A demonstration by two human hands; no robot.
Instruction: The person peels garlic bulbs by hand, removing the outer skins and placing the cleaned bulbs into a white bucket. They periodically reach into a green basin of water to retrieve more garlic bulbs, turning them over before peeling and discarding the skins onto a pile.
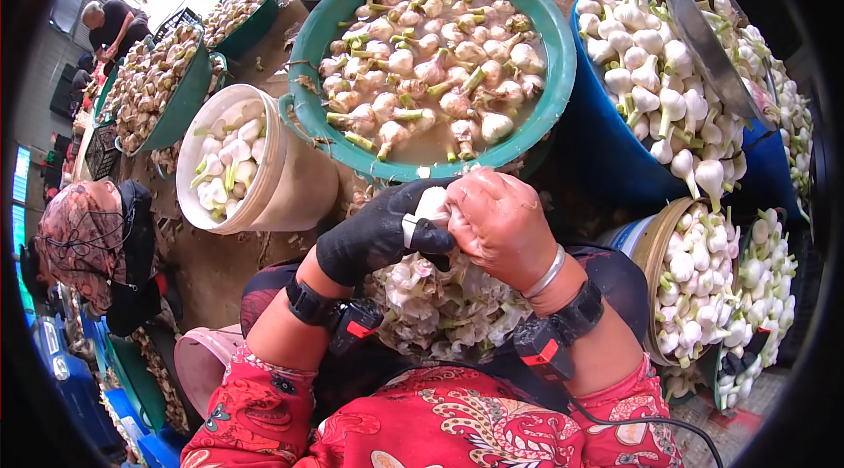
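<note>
In front of my chest, my left hand (387,226), in a black glove, is closed around a white garlic bulb (431,203). My bare right hand (498,226) is curled into a fist against the same bulb, its fingertips mostly hidden. Below both hands, a heap of papery garlic skins (444,305) fills my lap. Just beyond them stands a green tub (303,72) of murky water, where unpeeled garlic bulbs (431,72) with cut green stems float.
A white bucket (294,174) of peeled bulbs stands left of the tub. On the right are a blue barrel (607,152) and a tan-rimmed bucket (655,283), both heaped with white garlic. A metal basin (712,37) leans there. Other people (88,239) are at left.
</note>
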